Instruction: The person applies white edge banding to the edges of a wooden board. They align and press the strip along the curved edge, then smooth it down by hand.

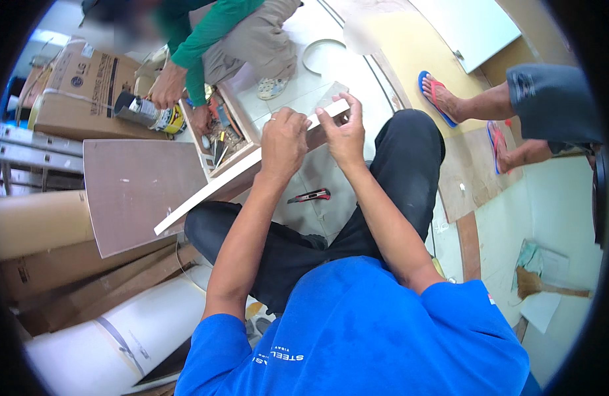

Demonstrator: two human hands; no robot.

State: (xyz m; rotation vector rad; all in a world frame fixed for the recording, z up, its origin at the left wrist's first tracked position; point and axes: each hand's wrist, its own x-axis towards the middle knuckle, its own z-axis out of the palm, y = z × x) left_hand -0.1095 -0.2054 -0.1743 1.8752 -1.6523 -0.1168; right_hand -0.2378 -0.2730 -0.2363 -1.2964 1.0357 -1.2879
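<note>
A long board with a white edge lies slantwise in front of me, from above my left knee up to the right. My left hand is closed on its edge, fingers folded over the far side. My right hand grips the board near its upper right end, thumb on the near side and fingers partly hidden behind. On the tiled floor between my legs lies a red and black utility knife, touched by neither hand.
A wooden tray of tools stands beyond the board; a co-worker in green sleeves reaches into it. At left are a brown panel, a cardboard carton and a white roll. Another person's sandalled foot is at right.
</note>
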